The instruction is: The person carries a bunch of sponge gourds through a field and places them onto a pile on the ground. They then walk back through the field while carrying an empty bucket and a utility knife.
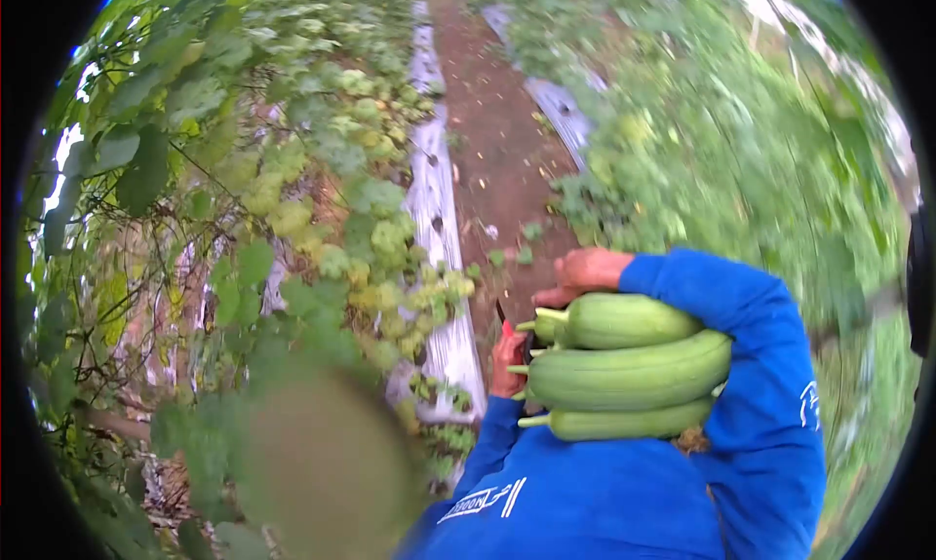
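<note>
Several green luffa gourds [629,373] lie stacked against my chest, their cut stems pointing left. My right arm in a blue sleeve wraps around them from the right. At the far side of the stack, my right hand [588,270] is bent with its fingers curled, beside the top gourd [624,321]. My left hand [507,363] is closed just left of the stems, around a small cutting tool [502,313] with a dark, narrow tip and a bit of red. Most of that tool is hidden by the fingers, so its exact kind does not show.
A bare soil path [502,160] runs ahead between strips of silver plastic mulch [434,185]. Leafy vines [341,141] climb on the left, and blurred foliage [721,151] fills the right. A large blurred brownish-green shape [327,463] hangs close to the camera, lower left.
</note>
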Demonstrator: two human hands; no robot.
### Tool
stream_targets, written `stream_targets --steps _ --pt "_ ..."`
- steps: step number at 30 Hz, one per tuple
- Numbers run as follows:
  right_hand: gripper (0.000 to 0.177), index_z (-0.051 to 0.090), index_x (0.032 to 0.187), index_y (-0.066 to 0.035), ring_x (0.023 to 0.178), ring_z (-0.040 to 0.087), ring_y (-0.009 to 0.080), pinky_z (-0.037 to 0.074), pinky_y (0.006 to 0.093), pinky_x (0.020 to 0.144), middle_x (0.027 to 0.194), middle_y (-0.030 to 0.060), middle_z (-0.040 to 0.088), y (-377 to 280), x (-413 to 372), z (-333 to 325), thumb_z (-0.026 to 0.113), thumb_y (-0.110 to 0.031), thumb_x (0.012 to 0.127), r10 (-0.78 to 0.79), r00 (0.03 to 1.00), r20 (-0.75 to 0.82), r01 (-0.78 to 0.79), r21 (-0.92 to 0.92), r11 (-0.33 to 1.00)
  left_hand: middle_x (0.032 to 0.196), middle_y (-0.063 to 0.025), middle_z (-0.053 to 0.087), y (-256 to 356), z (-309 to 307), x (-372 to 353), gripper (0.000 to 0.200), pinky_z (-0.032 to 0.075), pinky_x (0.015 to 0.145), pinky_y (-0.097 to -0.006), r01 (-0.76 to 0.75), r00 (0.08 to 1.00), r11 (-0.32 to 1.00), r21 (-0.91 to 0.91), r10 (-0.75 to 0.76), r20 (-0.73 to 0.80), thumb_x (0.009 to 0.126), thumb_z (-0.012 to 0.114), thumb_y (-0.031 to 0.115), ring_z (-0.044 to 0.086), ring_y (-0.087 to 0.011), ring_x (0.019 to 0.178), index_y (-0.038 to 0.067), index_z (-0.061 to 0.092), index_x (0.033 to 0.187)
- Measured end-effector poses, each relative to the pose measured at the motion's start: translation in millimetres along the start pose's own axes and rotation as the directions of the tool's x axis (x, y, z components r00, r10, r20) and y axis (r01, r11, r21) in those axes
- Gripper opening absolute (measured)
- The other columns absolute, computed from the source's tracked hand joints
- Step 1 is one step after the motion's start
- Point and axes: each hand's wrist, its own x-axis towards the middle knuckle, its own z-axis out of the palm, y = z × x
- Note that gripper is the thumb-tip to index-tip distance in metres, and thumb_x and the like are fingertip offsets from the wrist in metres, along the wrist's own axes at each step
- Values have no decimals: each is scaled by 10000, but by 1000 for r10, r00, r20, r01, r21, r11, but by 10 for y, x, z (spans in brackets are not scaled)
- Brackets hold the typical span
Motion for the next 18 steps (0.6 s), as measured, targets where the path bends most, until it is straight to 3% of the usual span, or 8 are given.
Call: stream_targets --steps 1,2,4,6,11,14,16,18 --pt "853 678 989 69 976 647 401 510 463 871 951 297 661 377 433 105 416 -732 854 -198 952 -232 176 -115 978 869 -95 637 -9 100 357 101 485 682 -292 127 990 956 -263 -138 -21 878 565 77 597 -157 753 2 631 868" --pt "897 656 1039 88 965 653 412 517 468 860 967 295 664 251 597 -394 413 -753 840 92 989 116 -68 -197 978 869 -94 633 45 218 694 103 482 697 -293 241 961 825 -511 -275 9 877 568 89 596 -156 760 10 633 865" --pt "921 636 1092 85 986 653 406 514 467 868 1010 303 656 576 1184 -633 411 -768 828 67 966 250 -28 -157 987 870 -84 620 125 212 1181 131 462 716 -294 319 932 799 -511 -361 18 887 552 110 587 -151 774 6 623 851" --pt "934 628 1102 93 1017 644 398 516 465 872 1043 310 646 722 1505 -1006 400 -771 828 -26 970 243 56 -117 992 824 -49 593 98 273 1602 211 440 679 -290 34 998 989 144 -26 -55 918 515 152 548 -125 739 -1 618 815" --pt "932 602 1172 76 1106 606 393 483 468 944 1166 274 623 1158 2700 -1580 391 -766 834 39 951 306 21 -192 981 766 -28 561 -262 273 2853 216 392 568 -280 326 916 823 -465 -397 -59 902 526 186 461 -119 594 27 627 796" --pt "979 543 1241 84 1112 601 402 476 476 951 1154 290 622 1514 3443 -1901 396 -787 820 14 967 253 33 -179 983 764 -23 554 -512 243 3729 250 393 591 -283 118 985 986 -119 -132 -112 906 526 218 459 -116 616 28 632 783" --pt "512 396 1426 -374 1034 621 441 493 527 892 1147 267 573 2149 4424 -1590 360 -578 958 -43 941 335 178 -386 905 736 -17 508 -416 210 4428 267 386 643 -307 208 965 943 -261 -241 -100 908 511 244 452 -127 663 28 612 786" --pt "510 411 1420 -370 1043 620 437 502 523 882 1167 260 569 1996 4722 -2311 363 -574 956 153 948 277 -58 -323 944 730 -13 502 -423 78 5202 294 367 615 -308 160 987 986 -55 -161 -23 906 509 271 445 -121 663 24 605 777"
